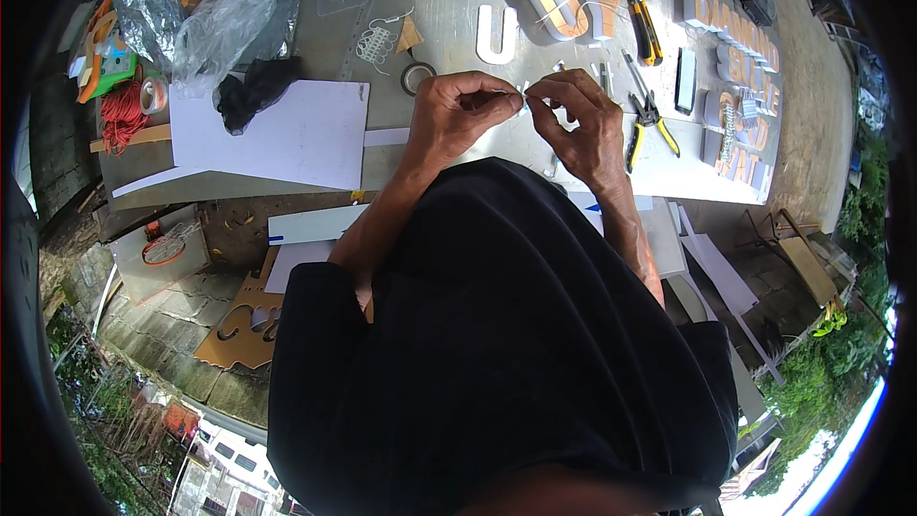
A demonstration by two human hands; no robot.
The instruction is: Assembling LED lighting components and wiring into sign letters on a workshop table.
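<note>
Both hands, left hand (pixel 458 115) and right hand (pixel 578 119), pinch one thin wire (pixel 522 100) between them above the grey metal bench (pixel 449 0); yellow pliers (pixel 648 119) lie just right.

Relative to grey worktable (pixel 449 0): white sheet (pixel 287 129) left; yellow-black pliers (pixel 648 119) right; white-and-tan letters (pixel 559 14) centre; red cord (pixel 119 119) far-left.

Grey metal worktop (pixel 458 0). White sheet (pixel 287 134) as landmark: plastic bags (pixel 205 29) above it, tape roll (pixel 417 76) right, pliers (pixel 648 119) far right, block letters (pixel 564 14) upper right, red cord (pixel 119 119) left.
</note>
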